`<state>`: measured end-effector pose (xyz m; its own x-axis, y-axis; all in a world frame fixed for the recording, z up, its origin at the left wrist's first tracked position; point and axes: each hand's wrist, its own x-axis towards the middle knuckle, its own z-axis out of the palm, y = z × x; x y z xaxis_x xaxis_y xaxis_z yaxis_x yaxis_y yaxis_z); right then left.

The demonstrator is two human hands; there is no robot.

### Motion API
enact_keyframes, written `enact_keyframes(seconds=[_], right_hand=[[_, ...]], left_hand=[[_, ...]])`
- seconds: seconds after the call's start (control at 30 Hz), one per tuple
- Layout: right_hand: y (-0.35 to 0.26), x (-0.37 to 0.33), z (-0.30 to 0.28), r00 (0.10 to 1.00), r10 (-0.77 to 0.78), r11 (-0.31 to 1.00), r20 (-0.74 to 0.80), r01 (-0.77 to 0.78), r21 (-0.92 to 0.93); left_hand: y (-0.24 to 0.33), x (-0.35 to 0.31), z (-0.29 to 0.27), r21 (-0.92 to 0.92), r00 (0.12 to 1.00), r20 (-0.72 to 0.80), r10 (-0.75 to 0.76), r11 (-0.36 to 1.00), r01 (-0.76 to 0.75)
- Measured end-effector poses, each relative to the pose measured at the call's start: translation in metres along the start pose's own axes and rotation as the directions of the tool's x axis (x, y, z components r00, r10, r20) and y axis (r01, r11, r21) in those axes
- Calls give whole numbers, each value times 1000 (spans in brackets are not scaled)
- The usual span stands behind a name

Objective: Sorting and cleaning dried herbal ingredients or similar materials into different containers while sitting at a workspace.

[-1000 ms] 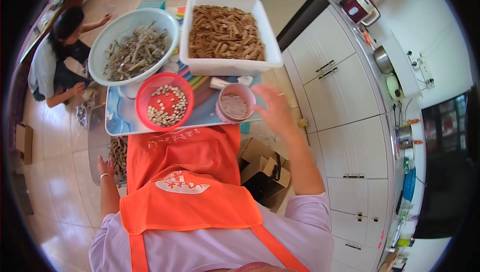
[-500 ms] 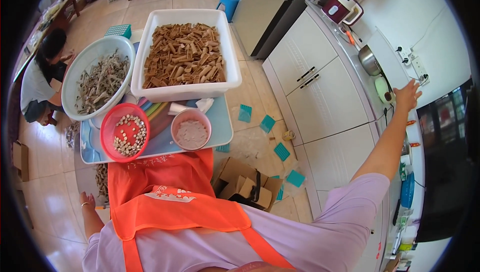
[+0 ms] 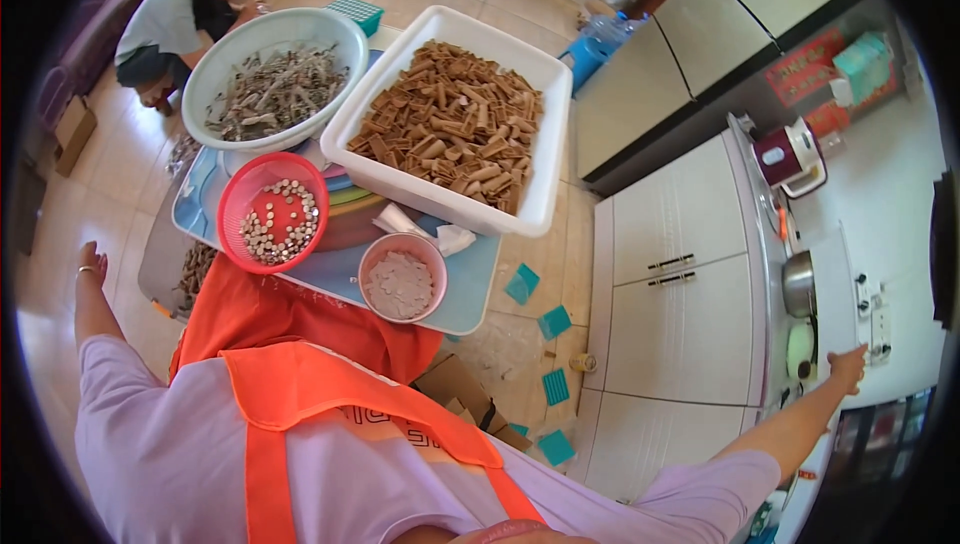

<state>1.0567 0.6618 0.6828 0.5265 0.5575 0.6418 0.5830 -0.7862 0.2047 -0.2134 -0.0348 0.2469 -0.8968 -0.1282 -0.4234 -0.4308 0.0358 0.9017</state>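
Observation:
Both my arms are stretched wide to the sides. My left hand point(image 3: 92, 262), with a bracelet at the wrist, is held out over the tiled floor, fingers extended and holding nothing. Out by the counter and the wall, my right hand point(image 3: 848, 368) is empty with its fingers stretched, near a pale green rounded object point(image 3: 800, 349). Between them, a small table point(image 3: 460, 294) carries a white tub point(image 3: 440, 192) of brown curled pieces and a pale basin point(image 3: 200, 109) of greyish strips. Nearer me sit a red basket point(image 3: 228, 209) of small round silvery pieces and a pink bowl point(image 3: 440, 289) of whitish paste.
Teal squares point(image 3: 555, 386) and an open cardboard box point(image 3: 450, 384) lie on the floor beside the table. White cabinets point(image 3: 680, 324) line the right, with a metal pot point(image 3: 798, 284) and a maroon appliance point(image 3: 790, 156) on the counter. Another person point(image 3: 175, 24) crouches at the far left.
My left arm has swung outward and up in view, away from the table. My right hand appears lower in view. The whole view has turned, so the table and cabinets sit differently.

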Motion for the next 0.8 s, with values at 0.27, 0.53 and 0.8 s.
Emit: enact_keyframes(seconds=[0.27,0.53,0.8], right_hand=[[-21,-42,-1,920,15,998,-392,10,62],[-82,-164,-164,600,-65,735,-798,569,368],[-231,-547,-368,204,-162,-553,-965,792,260]], left_hand=[[34,15,0,116,934,-160,319,946,-304],[103,-241,193,-140,607,532,590,769,-624],[160,-363,158,-252,99,956,275,947,-200]])
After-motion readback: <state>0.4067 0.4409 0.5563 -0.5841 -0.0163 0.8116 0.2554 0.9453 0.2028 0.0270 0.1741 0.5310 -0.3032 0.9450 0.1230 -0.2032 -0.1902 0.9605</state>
